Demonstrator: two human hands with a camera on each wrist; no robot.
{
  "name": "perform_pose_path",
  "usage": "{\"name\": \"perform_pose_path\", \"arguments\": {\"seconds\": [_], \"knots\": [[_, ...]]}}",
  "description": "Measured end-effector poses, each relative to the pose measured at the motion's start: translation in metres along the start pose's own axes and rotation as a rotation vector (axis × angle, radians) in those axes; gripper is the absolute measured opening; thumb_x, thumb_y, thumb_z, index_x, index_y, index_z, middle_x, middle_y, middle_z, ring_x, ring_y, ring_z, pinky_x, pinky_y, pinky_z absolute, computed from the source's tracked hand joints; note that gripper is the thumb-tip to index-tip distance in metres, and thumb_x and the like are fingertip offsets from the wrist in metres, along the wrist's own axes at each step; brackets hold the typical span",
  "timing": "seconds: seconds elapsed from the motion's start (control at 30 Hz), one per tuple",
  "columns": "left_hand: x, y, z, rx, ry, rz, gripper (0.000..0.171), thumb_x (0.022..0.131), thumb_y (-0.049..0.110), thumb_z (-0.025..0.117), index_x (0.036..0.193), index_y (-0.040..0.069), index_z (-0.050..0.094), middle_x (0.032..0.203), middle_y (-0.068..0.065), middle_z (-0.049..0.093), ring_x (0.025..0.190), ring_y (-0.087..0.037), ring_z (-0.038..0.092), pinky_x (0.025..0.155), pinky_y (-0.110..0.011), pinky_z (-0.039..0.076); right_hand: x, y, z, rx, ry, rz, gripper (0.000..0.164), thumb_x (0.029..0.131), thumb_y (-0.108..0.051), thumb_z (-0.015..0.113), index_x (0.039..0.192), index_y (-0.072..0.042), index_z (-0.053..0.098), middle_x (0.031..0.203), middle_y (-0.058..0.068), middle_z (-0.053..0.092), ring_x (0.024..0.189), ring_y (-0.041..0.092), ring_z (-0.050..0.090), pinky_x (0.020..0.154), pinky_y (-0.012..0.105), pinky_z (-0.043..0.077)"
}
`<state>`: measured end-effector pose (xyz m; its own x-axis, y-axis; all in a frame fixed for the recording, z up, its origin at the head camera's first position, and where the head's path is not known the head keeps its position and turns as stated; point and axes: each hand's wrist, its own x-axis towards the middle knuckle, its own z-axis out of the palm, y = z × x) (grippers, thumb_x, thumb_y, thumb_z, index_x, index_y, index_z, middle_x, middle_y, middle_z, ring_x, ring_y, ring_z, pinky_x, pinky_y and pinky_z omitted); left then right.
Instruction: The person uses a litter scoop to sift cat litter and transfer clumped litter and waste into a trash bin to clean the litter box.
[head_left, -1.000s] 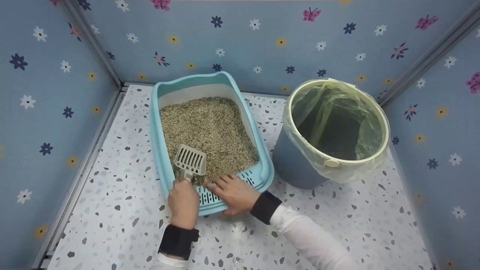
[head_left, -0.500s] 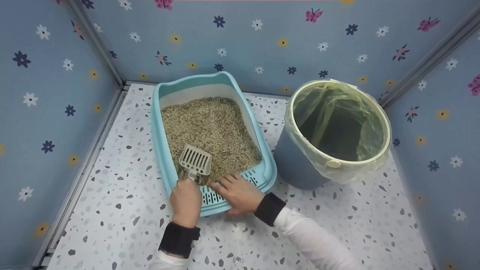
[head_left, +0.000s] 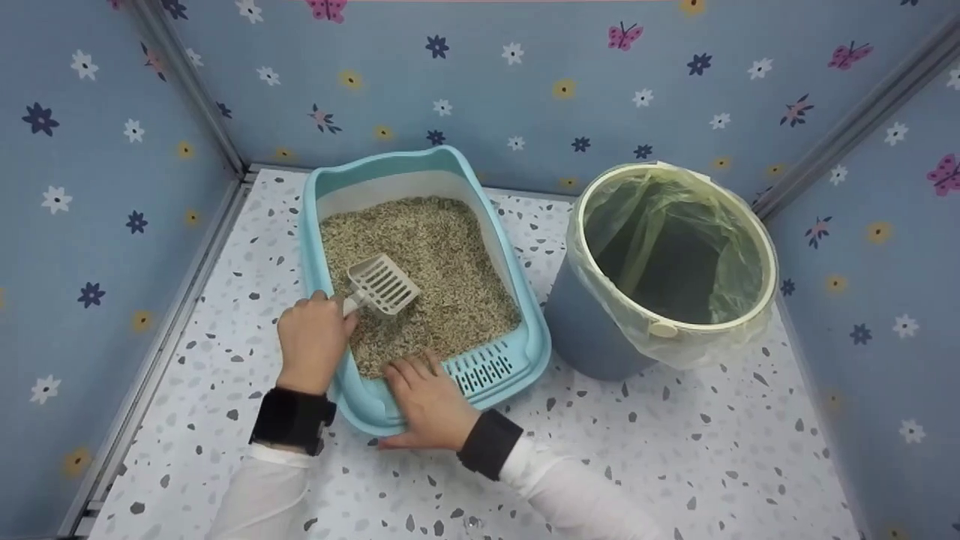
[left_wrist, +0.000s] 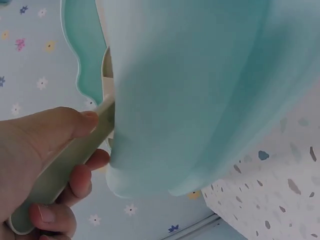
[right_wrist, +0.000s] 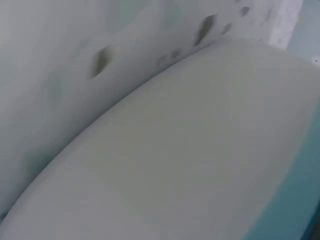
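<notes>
A teal litter box (head_left: 529,315) holds brown granular litter (head_left: 442,262). My left hand (head_left: 313,337) grips the handle of a beige slotted litter scoop (head_left: 384,285) at the box's left rim. The scoop's head is over the litter, tilted, with its slots showing. In the left wrist view, my thumb and fingers wrap round the scoop handle (left_wrist: 65,170), and the box wall hides most of its head. My right hand (head_left: 435,409) holds the box's front edge, fingers over the ledge and thumb outside. The right wrist view shows only the box's pale lower wall (right_wrist: 175,150) and floor.
Right of the box stands a blue-grey bin (head_left: 592,330) with a yellowish translucent liner (head_left: 739,262) folded over its rim. Flower-patterned walls (head_left: 487,105) close in the back and both sides. The floor (head_left: 675,450) is white with grey specks.
My left hand has moved left and up to the box's left rim, turning the scoop so its head points right. My right hand has slid left along the front ledge.
</notes>
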<state>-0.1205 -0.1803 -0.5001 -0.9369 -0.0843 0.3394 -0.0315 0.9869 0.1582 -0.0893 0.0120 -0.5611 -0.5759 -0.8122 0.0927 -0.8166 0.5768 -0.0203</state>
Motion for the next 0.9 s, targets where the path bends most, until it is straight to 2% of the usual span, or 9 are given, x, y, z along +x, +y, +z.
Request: {"name": "perform_pose_path", "arguments": {"seconds": [0.2,0.33,0.5,0.73,0.9], "knots": [[0.025,-0.01,0.009,0.003,0.003,0.004,0.029,0.076,0.023,0.079,0.083,-0.004,0.069,0.071,-0.019,0.061,0.058,-0.037,0.058,0.051,-0.048,0.047,0.024,-0.037,0.003,0.03,0.005,0.23,0.103,0.067,-0.086,0.049,0.135,-0.008,0.046,0.127,0.006,0.056,0.119,0.022,0.051,0.108,0.048,0.029],[0.032,-0.012,0.018,-0.015,0.001,-0.026,0.026,0.076,0.019,0.078,0.08,-0.005,0.069,0.07,-0.02,0.06,0.057,-0.038,0.058,0.05,-0.05,0.047,0.029,-0.046,0.011,-0.024,0.021,0.291,0.093,0.069,-0.082,0.051,0.132,-0.014,0.049,0.119,-0.002,0.061,0.112,0.019,0.055,0.104,0.049,0.034],[0.034,-0.013,0.023,-0.086,-0.022,-0.077,0.023,0.079,0.015,0.074,0.081,-0.007,0.067,0.075,-0.022,0.058,0.059,-0.042,0.059,0.051,-0.054,0.047,0.028,-0.045,0.016,-0.063,0.102,0.255,0.087,0.07,-0.076,0.057,0.131,-0.013,0.051,0.113,-0.004,0.065,0.104,0.018,0.059,0.097,0.046,0.04],[0.035,-0.009,0.026,-0.155,-0.084,-0.12,0.024,0.082,0.01,0.07,0.083,-0.013,0.064,0.077,-0.026,0.057,0.064,-0.045,0.06,0.056,-0.054,0.049,0.028,-0.04,0.02,-0.046,0.244,0.124,0.078,0.072,-0.069,0.06,0.12,-0.007,0.059,0.105,0.002,0.068,0.096,0.018,0.063,0.092,0.037,0.045],[0.033,-0.002,0.024,-0.165,-0.092,-0.145,0.017,0.086,-0.001,0.055,0.079,-0.015,0.062,0.075,-0.027,0.058,0.064,-0.045,0.061,0.056,-0.054,0.05,0.026,-0.036,0.021,-0.058,0.289,0.072,0.073,0.075,-0.066,0.059,0.115,-0.005,0.061,0.099,0.003,0.069,0.091,0.016,0.064,0.088,0.032,0.048]]}}
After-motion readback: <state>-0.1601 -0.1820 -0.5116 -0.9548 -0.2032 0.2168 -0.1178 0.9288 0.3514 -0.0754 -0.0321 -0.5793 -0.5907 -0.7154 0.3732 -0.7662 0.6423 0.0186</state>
